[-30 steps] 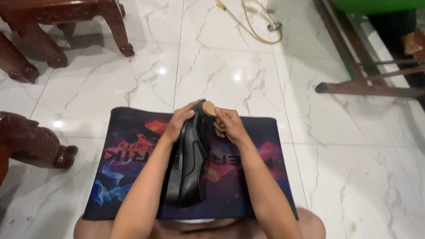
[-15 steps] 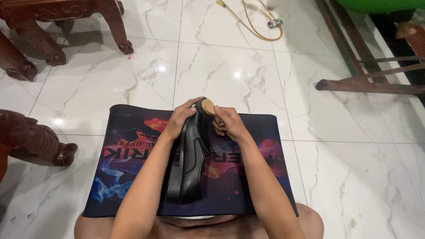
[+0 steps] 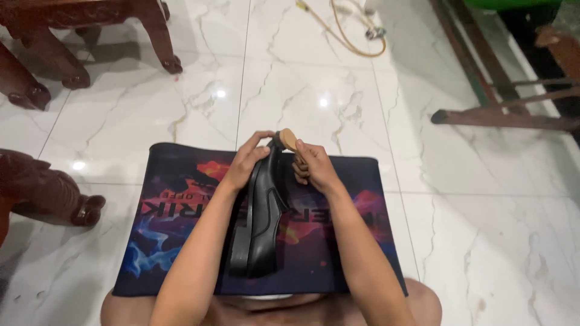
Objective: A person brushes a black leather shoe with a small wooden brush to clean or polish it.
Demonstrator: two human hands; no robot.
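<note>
Two hands are being kept busy on one black shoe, which is being held on edge above the printed mat. The left hand is being curled around its toe, while a wooden brush is being gripped by the right hand (bristles hidden). If the left grip loosens, the shoe is likely being tipped toward the marble floor.
</note>
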